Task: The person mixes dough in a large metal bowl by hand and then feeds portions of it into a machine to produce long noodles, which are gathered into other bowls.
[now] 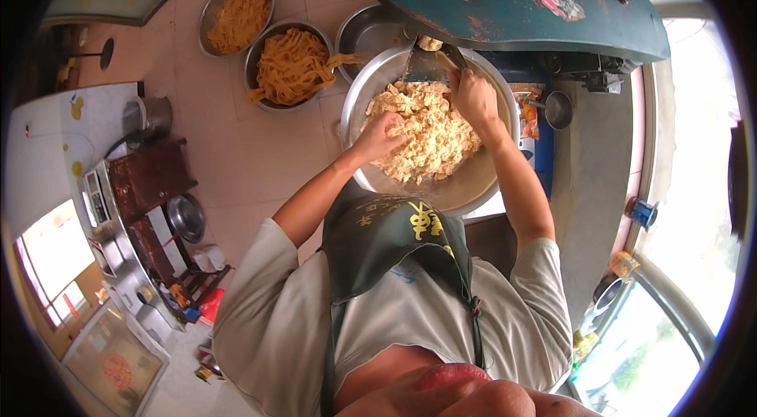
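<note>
A wide metal basin (354, 111) in front of me holds a heap of crumbly yellowish dough (438, 133). On the left side of the heap, my left hand (384, 136) has its fingers curled into the dough. My right hand (475, 99) is closed at the basin's far right side, below the green machine (512, 3). From its grip a narrow stick-like piece (449, 62) juts toward the machine; its exact kind is unclear. A small lump of dough (430, 43) sits at the machine's lower edge, beside that piece.
Left of the basin, a metal bowl of wide noodle strips (290, 70) and a bowl of thinner noodles (239, 18) stand on the tiled floor. Another metal bowl (367, 29) is partly behind the basin. A small saucepan (558, 110) lies at the right, near the window ledge.
</note>
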`<state>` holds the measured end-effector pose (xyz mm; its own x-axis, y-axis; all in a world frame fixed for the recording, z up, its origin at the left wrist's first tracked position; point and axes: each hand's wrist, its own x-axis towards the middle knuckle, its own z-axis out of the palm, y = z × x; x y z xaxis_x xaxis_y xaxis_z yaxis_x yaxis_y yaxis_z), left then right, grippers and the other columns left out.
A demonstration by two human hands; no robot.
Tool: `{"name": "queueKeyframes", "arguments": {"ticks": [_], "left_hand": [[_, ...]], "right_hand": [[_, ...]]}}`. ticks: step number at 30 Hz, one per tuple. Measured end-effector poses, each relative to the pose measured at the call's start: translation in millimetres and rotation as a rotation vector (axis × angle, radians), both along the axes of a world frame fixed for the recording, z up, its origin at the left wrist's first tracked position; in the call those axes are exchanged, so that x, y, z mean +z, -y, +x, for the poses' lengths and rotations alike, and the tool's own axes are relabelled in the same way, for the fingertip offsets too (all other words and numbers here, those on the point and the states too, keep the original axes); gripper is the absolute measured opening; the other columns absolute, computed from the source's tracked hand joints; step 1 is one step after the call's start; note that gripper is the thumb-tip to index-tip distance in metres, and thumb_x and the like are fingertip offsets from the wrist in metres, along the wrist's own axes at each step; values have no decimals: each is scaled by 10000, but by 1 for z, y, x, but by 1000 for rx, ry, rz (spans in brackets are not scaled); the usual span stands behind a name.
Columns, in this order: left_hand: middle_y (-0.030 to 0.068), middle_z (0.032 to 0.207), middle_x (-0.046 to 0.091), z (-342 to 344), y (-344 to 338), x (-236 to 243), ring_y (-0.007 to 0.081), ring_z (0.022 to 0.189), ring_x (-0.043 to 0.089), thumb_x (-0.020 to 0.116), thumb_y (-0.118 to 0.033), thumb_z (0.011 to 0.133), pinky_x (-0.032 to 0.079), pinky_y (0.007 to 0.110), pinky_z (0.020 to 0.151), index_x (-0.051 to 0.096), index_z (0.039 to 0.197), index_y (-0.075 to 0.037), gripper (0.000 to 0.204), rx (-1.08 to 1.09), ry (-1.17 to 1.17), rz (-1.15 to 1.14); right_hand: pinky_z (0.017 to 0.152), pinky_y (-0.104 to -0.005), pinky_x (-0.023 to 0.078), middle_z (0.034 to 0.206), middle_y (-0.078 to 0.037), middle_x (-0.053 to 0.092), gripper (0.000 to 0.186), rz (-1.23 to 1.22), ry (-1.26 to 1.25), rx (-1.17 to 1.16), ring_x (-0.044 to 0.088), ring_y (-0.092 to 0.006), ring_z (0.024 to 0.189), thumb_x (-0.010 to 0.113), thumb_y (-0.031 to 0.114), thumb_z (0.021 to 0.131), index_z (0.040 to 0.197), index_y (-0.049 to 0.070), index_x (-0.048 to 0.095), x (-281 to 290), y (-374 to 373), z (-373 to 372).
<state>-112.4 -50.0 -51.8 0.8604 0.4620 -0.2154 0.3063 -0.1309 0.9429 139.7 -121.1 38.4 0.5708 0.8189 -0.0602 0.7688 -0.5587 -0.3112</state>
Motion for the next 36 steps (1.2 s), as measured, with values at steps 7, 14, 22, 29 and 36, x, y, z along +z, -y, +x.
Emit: {"name": "queueKeyframes", "arguments": {"ticks": [7, 14, 22, 29, 36], "left_hand": [[38, 845, 639, 3, -3, 12, 110, 708, 580, 645, -70, 822, 472, 276, 654, 656, 1086, -11, 271, 141, -177, -368], [55, 959, 636, 7, -8, 8, 151, 961, 584, 587, 10, 819, 416, 291, 937, 635, 946, -25, 140, 346, 76, -679], [87, 898, 613, -2, -14, 2, 163, 748, 631, 593, -35, 927, 537, 317, 635, 488, 1177, 15, 276, 403, -64, -696], [257, 1332, 498, -18, -24, -10, 325, 1211, 548, 628, -111, 809, 447, 385, 1002, 331, 1430, 49, 707, 92, -199, -390], [155, 1322, 516, -33, -13, -15, 220, 963, 632, 617, -67, 884, 523, 333, 765, 409, 1432, -69, 586, -90, -71, 20]], "right_hand": [[603, -533, 558, 748, -266, 674, 402, 16, -16, 24, 666, -460, 684, 499, 371, 987, 916, 0, 638, -22, -45, 14], [594, -541, 551, 789, -283, 672, 383, -15, 24, -10, 660, -456, 671, 523, 366, 982, 1076, 20, 658, -42, -47, 24], [688, -533, 560, 764, -288, 676, 451, -63, -27, 12, 679, -460, 720, 473, 394, 989, 965, -21, 648, -28, -37, 1], [677, -553, 560, 828, -298, 681, 456, 22, 5, 59, 672, -476, 746, 457, 401, 997, 1161, 7, 620, -20, -32, 1], [678, -536, 565, 831, -300, 682, 491, -53, -53, -29, 678, -465, 736, 448, 417, 996, 1133, -8, 652, -10, -47, 2]]}}
